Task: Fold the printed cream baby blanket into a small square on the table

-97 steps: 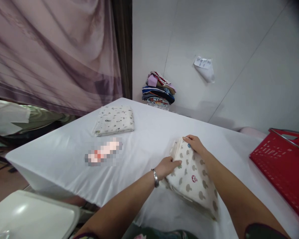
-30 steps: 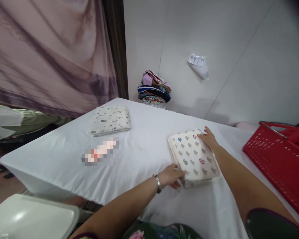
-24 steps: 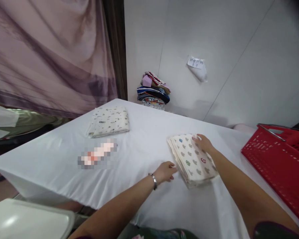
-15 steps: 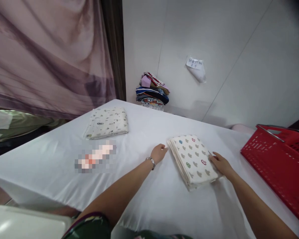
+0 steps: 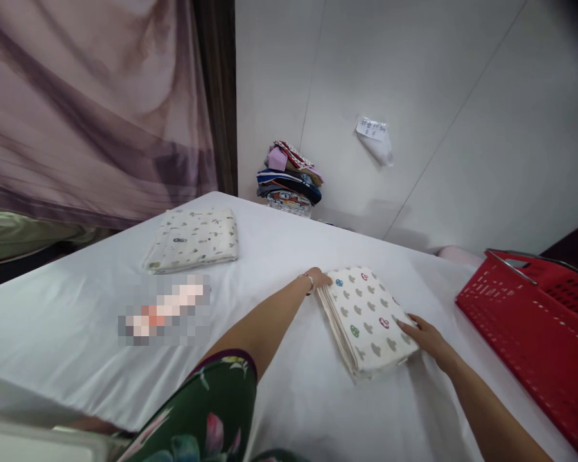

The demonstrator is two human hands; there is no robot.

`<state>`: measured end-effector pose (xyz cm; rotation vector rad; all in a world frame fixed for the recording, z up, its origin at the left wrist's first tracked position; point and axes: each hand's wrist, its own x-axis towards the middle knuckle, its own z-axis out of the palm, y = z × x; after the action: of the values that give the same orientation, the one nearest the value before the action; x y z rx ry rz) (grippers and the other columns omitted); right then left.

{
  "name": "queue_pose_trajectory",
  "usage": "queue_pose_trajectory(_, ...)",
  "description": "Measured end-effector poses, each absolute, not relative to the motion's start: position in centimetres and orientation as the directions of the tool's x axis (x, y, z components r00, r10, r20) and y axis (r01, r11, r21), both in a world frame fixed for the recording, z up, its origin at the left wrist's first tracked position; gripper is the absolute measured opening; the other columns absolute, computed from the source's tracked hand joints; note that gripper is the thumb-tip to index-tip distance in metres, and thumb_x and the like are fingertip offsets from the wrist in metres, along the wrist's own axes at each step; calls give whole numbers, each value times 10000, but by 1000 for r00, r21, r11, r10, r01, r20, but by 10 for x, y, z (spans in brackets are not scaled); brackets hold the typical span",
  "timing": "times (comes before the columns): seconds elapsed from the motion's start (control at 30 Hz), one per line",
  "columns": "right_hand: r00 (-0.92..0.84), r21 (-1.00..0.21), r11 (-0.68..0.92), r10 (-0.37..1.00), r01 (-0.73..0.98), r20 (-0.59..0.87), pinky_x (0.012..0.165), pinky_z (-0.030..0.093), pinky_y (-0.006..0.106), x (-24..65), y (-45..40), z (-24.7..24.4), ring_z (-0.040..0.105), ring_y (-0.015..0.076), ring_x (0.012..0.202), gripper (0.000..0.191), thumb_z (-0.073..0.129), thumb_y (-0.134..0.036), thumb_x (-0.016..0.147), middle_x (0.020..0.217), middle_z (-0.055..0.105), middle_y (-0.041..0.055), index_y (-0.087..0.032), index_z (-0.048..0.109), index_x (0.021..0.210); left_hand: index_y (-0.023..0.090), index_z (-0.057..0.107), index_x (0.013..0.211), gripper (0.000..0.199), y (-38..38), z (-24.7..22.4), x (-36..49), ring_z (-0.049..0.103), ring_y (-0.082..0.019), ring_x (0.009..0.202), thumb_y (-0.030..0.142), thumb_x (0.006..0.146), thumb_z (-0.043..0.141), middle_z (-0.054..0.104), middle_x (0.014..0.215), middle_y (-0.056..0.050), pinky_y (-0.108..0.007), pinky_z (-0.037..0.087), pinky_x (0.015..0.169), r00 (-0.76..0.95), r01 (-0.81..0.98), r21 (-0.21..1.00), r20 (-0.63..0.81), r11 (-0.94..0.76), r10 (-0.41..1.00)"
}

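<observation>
A folded white cloth (image 5: 373, 317) with grey, red, green and blue mushroom prints lies on the white-covered table, its layered edge facing left. At its far left corner is my left hand (image 5: 319, 278), fingers closed on the corner and partly hidden from sight. My right hand (image 5: 426, 337) holds the cloth's right edge, the thumb over the top and the other fingers along the side. Farther left lies a second folded cloth (image 5: 195, 239), white with small dark prints; neither hand touches it.
A red perforated basket (image 5: 525, 340) with a metal handle stands at the right. Against the wall is a stack of folded clothes (image 5: 289, 176). A blurred-out patch (image 5: 166, 308) covers something on the table (image 5: 270, 237). A pinkish curtain (image 5: 101, 109) hangs at left.
My left hand has moved from beside the mushroom-print cloth onto its far left corner. My right hand stays at the right edge. The view has shifted slightly.
</observation>
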<state>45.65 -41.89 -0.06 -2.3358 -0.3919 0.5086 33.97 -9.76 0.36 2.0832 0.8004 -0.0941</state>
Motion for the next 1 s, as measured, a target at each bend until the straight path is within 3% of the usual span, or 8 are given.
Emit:
queue_pose_trajectory(0.13, 808, -773, -619, 522, 138, -274, 795, 496, 313, 460, -413, -2, 616, 240, 927, 707, 641, -553, 646, 1103, 621, 102, -168, 500, 1222, 86, 608, 766, 364, -89, 9, 305, 584, -277, 885, 380, 557, 658, 642, 926, -152, -280, 448, 667, 769, 605, 693, -379, -393, 515)
queue_pose_trajectory(0.27, 738, -792, -564, 634, 235, -232, 756, 497, 298, 469, -380, 4, 612, 249, 914, 602, 690, -486, 613, 1050, 649, 83, -164, 590, 1111, 146, 602, 767, 312, -87, 12, 246, 590, -222, 863, 395, 583, 635, 651, 909, -78, -229, 459, 618, 751, 606, 712, -364, -355, 551)
queue_pose_trajectory(0.4, 722, -751, -533, 683, 389, -111, 759, 475, 300, 481, -324, 7, 602, 252, 923, 551, 688, -430, 600, 1042, 649, 78, -160, 614, 1075, 149, 578, 818, 281, -91, 6, 206, 610, -185, 791, 353, 629, 617, 653, 884, -67, -202, 471, 532, 652, 569, 819, -390, -79, 650)
queue_pose_trajectory(0.57, 782, -580, -600, 614, 551, 106, 851, 419, 367, 482, -278, -4, 570, 280, 970, 395, 632, -363, 619, 1008, 645, 115, -144, 663, 947, 137, 564, 853, 356, -94, -4, 194, 614, -184, 811, 380, 617, 674, 645, 932, -81, -198, 487, 536, 567, 513, 856, -390, 59, 726)
queue_pose_trajectory(0.7, 796, -600, -556, 549, 575, 253, 900, 384, 381, 462, -295, -7, 510, 258, 1054, 382, 543, -360, 696, 1140, 572, 121, -152, 627, 1005, 146, 561, 933, 412, -97, -3, 184, 592, -176, 895, 444, 662, 648, 619, 1042, -86, -187, 487, 582, 597, 406, 910, -333, 82, 730)
queue_pose_trajectory(0.8, 854, -781, -415, 441, 467, 276, 777, 454, 346, 433, -327, -3, 574, 217, 887, 364, 547, -390, 707, 995, 620, 95, -169, 612, 990, 152, 572, 912, 415, -98, -3, 177, 591, -175, 876, 502, 690, 601, 633, 997, -79, -198, 479, 589, 596, 413, 911, -283, 15, 751)
queue_pose_trajectory(0.9, 923, -962, -232, 383, 147, 48, 617, 492, 298, 396, -356, 1, 597, 170, 690, 338, 603, -376, 688, 848, 637, 63, -181, 583, 963, 160, 590, 843, 437, -93, -6, 179, 604, -180, 813, 569, 691, 558, 653, 906, -73, -219, 464, 591, 601, 503, 854, -237, -132, 763)
queue_pose_trajectory(1.0, 907, -983, -128, 383, -134, -174, 545, 505, 277, 364, -371, 1, 604, 147, 614, 271, 635, -350, 693, 816, 644, 57, -182, 559, 892, 165, 592, 800, 461, -86, -9, 189, 610, -197, 807, 607, 697, 512, 658, 866, -78, -240, 443, 610, 601, 600, 756, -210, -261, 771)
